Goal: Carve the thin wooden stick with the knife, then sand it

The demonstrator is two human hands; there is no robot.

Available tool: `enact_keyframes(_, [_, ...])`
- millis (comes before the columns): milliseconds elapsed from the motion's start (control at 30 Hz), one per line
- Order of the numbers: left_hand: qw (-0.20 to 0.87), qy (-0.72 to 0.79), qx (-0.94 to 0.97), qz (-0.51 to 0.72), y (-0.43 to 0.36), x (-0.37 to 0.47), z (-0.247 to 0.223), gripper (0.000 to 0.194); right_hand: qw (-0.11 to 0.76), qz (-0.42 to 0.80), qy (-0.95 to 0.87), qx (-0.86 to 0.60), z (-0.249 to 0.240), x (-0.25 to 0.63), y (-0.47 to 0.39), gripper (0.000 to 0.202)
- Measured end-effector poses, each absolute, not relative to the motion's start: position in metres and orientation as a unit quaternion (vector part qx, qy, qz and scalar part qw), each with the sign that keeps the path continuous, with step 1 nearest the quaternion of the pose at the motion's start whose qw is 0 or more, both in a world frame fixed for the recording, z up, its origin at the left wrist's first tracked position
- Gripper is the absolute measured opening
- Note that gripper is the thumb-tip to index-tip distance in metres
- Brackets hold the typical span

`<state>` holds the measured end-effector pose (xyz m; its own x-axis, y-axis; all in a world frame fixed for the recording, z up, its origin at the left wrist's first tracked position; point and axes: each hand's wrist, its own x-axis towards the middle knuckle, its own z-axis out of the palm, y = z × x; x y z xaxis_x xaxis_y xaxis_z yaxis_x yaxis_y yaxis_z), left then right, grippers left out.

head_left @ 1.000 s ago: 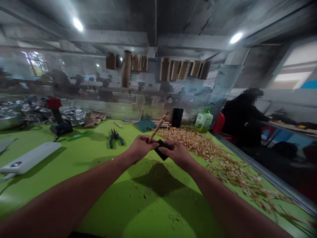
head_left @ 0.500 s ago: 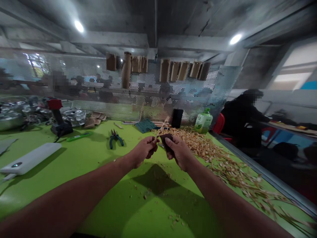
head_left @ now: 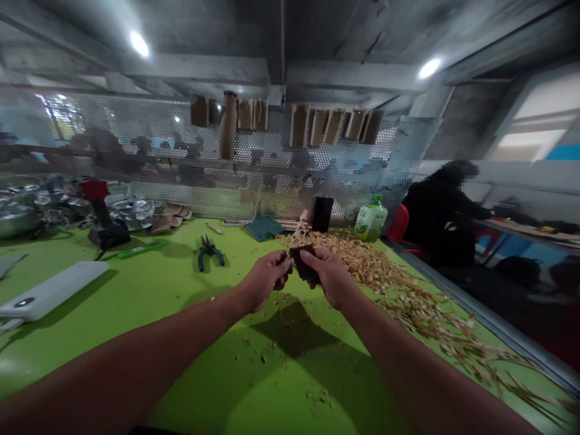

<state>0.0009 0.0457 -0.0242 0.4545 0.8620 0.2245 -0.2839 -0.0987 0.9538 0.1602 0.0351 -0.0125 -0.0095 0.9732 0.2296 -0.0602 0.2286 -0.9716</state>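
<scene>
Near the middle of the view, my left hand [head_left: 270,275] is closed on the lower end of a pale carved wooden piece [head_left: 301,225], which points up and away. My right hand [head_left: 331,275] pinches a folded dark brown sheet [head_left: 302,261] that looks like sandpaper, the thumb lying on top. The sheet's edge meets the wooden piece just beside my left fingers; whether it wraps around the wood is hidden. Both hands are held above the green tabletop [head_left: 190,338], where crumbs of wood lie scattered.
Wood shavings [head_left: 385,275] spread along the right side, near a green-capped bottle [head_left: 370,219] and an upright black slab [head_left: 322,214]. To the left lie pliers [head_left: 209,252], a green cutter [head_left: 142,248], a cordless drill [head_left: 102,211] and a white power bank [head_left: 57,291]. A person [head_left: 441,211] sits at right.
The carved wooden piece has turned more upright. The brown sheet has shifted left against it and shows more of its flat face. The view has moved slightly.
</scene>
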Motion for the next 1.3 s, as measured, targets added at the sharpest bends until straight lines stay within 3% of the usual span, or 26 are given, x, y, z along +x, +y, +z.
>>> enact_keyframes(433, [0.62, 0.31, 0.602, 0.395, 0.042, -0.004, -0.019, 0.018, 0.678, 0.35, -0.494, -0.417, -0.004, 0.176, 0.046, 0.043])
enact_keyframes(533, [0.611, 0.318, 0.611, 0.391, 0.04, -0.003, -0.016, 0.032, 0.666, 0.331, -0.513, -0.429, -0.006, 0.174, 0.043, 0.04])
enact_keyframes(767, [0.592, 0.326, 0.639, 0.367, 0.04, -0.005, -0.016, 0.024, 0.574, 0.186, -0.605, -0.52, -0.007, 0.175, 0.043, 0.037])
enact_keyframes(1000, [0.577, 0.346, 0.636, 0.377, 0.045, -0.005, -0.022, 0.015, 0.636, 0.135, -0.524, -0.55, 0.001, 0.206, 0.055, 0.05])
enact_keyframes(1200, [0.598, 0.312, 0.637, 0.374, 0.044, -0.006, -0.019, 0.017, 0.537, 0.106, -0.673, -0.498, -0.01, 0.177, 0.048, 0.035])
enact_keyframes(1300, [0.607, 0.308, 0.634, 0.366, 0.044, -0.008, -0.015, 0.025, 0.567, 0.05, -0.609, -0.552, -0.007, 0.193, 0.056, 0.04])
